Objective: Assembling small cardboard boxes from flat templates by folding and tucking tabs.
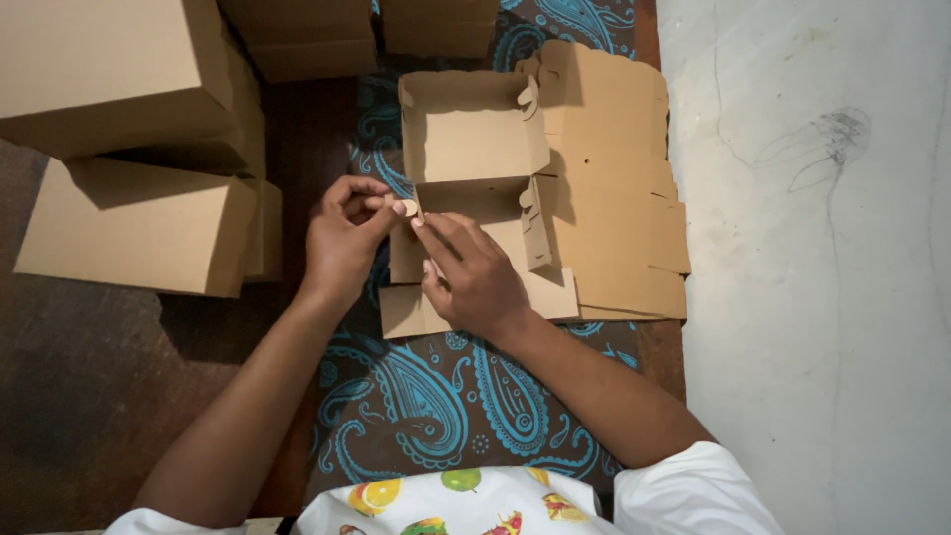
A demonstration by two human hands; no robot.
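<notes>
On a paisley cloth (426,396), two hands (411,253) pinch one half-folded box's (475,149) flap (404,208), apparently; four finished boxes (129,228) beside.

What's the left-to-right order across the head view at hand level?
Stacked closed cardboard boxes → left hand → right hand → half-folded cardboard box → flat cardboard sheets → pale floor.

Both hands (342,243) (475,277) close together, fingers (381,203) pinched.
</notes>
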